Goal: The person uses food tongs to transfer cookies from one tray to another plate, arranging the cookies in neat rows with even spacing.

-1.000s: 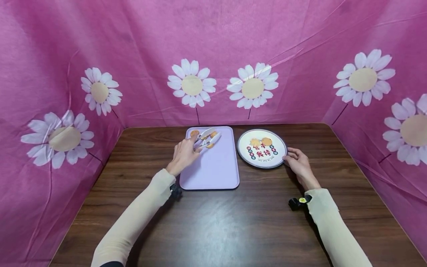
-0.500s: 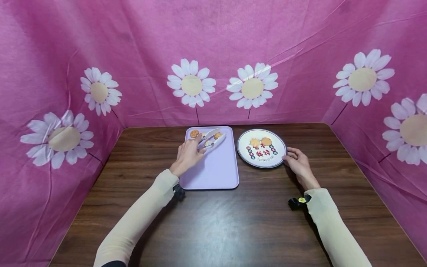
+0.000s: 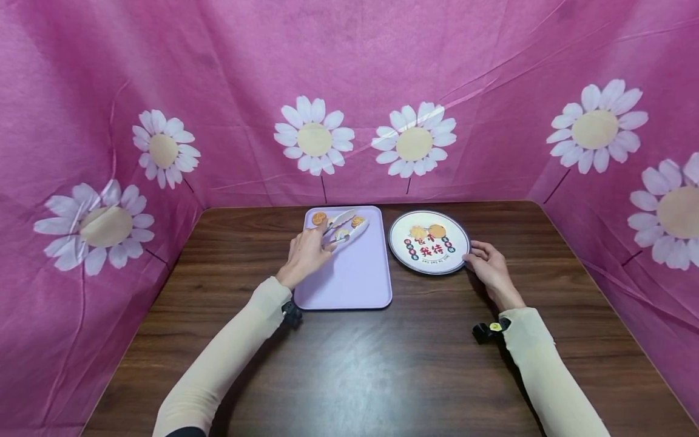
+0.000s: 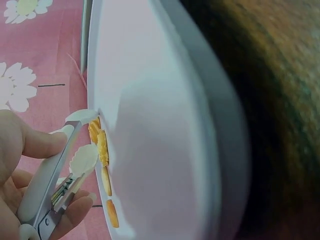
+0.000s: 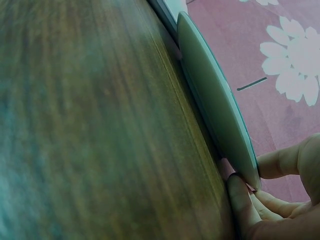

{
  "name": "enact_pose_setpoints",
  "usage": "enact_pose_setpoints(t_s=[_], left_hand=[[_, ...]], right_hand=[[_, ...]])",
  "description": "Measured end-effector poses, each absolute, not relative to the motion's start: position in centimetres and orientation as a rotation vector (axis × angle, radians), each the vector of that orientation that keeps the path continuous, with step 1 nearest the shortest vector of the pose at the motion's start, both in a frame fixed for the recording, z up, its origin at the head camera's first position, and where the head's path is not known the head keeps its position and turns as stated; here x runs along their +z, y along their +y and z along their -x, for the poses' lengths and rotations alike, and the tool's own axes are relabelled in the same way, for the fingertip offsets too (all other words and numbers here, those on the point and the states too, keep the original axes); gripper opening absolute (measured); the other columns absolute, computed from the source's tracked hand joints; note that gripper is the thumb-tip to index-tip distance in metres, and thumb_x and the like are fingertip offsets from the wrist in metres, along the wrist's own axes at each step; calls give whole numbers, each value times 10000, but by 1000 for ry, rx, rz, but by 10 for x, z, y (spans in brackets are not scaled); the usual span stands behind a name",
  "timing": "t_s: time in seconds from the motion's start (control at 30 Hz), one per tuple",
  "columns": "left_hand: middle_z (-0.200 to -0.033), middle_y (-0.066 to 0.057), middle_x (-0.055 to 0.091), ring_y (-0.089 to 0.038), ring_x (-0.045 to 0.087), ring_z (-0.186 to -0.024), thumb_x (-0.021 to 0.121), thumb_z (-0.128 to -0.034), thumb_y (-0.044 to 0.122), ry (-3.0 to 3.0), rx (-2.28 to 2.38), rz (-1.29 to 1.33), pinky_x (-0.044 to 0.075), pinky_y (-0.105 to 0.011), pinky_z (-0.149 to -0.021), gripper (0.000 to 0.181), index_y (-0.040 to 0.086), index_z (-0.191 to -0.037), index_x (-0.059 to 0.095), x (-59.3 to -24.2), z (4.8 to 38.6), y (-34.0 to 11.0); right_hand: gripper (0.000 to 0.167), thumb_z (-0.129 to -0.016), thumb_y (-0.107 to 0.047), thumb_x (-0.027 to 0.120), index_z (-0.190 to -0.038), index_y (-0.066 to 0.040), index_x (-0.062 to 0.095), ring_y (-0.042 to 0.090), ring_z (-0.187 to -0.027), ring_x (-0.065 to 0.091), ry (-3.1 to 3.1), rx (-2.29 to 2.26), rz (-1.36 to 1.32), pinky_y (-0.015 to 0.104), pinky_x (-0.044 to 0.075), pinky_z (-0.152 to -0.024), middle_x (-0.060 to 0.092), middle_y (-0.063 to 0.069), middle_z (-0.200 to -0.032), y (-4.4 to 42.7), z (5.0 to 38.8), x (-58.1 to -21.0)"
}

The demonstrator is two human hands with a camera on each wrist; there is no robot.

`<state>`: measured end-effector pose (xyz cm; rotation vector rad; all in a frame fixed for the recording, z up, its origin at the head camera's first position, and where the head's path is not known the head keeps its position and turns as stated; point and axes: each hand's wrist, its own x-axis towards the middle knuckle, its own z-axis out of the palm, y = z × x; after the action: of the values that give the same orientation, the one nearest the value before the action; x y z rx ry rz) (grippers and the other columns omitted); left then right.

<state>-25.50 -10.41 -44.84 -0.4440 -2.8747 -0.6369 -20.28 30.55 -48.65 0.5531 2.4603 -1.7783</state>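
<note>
My left fingers [image 4: 75,214] curl round the tongs [image 4: 42,187], whose arms stand apart above the tray [image 3: 349,282], perhaps leaving room for a cookie [image 3: 357,222] lying there. My right fingers [image 5: 280,162] pinch the plate [image 3: 401,237] beside it, presumably for steadiness.

left sleeve [image 3: 229,352]: cream, long, creased toward the elbow | black fabric [image 3: 187,432] at its near end | left wrist camera [image 3: 292,315]: small, black | right sleeve [image 3: 551,370]: cream, long | right wrist camera [image 3: 483,333]: black, yellow-green mark [image 3: 495,327] | fingers [image 4: 75,212]: bare
</note>
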Motion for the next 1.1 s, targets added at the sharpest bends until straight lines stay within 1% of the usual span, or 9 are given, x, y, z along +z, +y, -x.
enact_pose_setpoints(t_s=[0.23, 0.33, 0.53, 0.83, 0.97, 1.1], left_hand=[[-1236, -249, 731, -402, 740, -979, 746, -939, 306, -2891, -643, 434, 578, -557, -773, 683, 63, -1531, 507, -449, 256, -105], [-1230, -251, 732, -402, 741, -974, 741, -943, 306, -2902, -640, 435, 579, -554, -774, 679, 67, -1533, 508, -449, 256, -105], [-1233, -256, 730, -410, 742, -955, 749, -937, 300, -2918, -658, 424, 578, -555, -763, 682, 56, -1529, 514, -448, 254, -106], [-1252, -252, 726, -392, 741, -939, 750, -941, 298, -2932, -664, 394, 577, -537, -750, 676, 74, -1535, 516, -447, 250, -107], [-1200, -263, 739, -405, 740, -910, 754, -937, 296, -2914, -656, 403, 575, -542, -728, 677, 80, -1534, 518, -449, 250, -107], [-1186, -259, 744, -406, 737, -899, 754, -937, 295, -2900, -661, 417, 576, -544, -727, 671, 88, -1531, 523, -451, 250, -108]], right_hand=[[600, -1057, -142, 536, -1607, -26, 326, 46, -1153, 564, 2453, -1781, -564, 39, 497, -821, 486, 230, -1574, 305, 203, -486], [600, -1056, -139, 537, -1607, -28, 327, 59, -1165, 565, 2448, -1785, -571, 36, 496, -813, 488, 228, -1571, 305, 203, -486], [601, -1054, -122, 533, -1607, -19, 320, 40, -1145, 567, 2427, -1816, -570, 38, 501, -822, 473, 233, -1579, 304, 204, -486], [605, -1057, -135, 534, -1611, -28, 316, 69, -1180, 569, 2428, -1800, -574, 41, 504, -818, 471, 226, -1583, 305, 204, -485], [605, -1057, -140, 539, -1608, -19, 318, 53, -1164, 569, 2436, -1800, -566, 42, 504, -821, 468, 231, -1583, 305, 204, -486], [604, -1054, -131, 539, -1604, -11, 319, 4, -1102, 560, 2433, -1812, -557, 40, 502, -821, 466, 236, -1579, 305, 203, -486]])
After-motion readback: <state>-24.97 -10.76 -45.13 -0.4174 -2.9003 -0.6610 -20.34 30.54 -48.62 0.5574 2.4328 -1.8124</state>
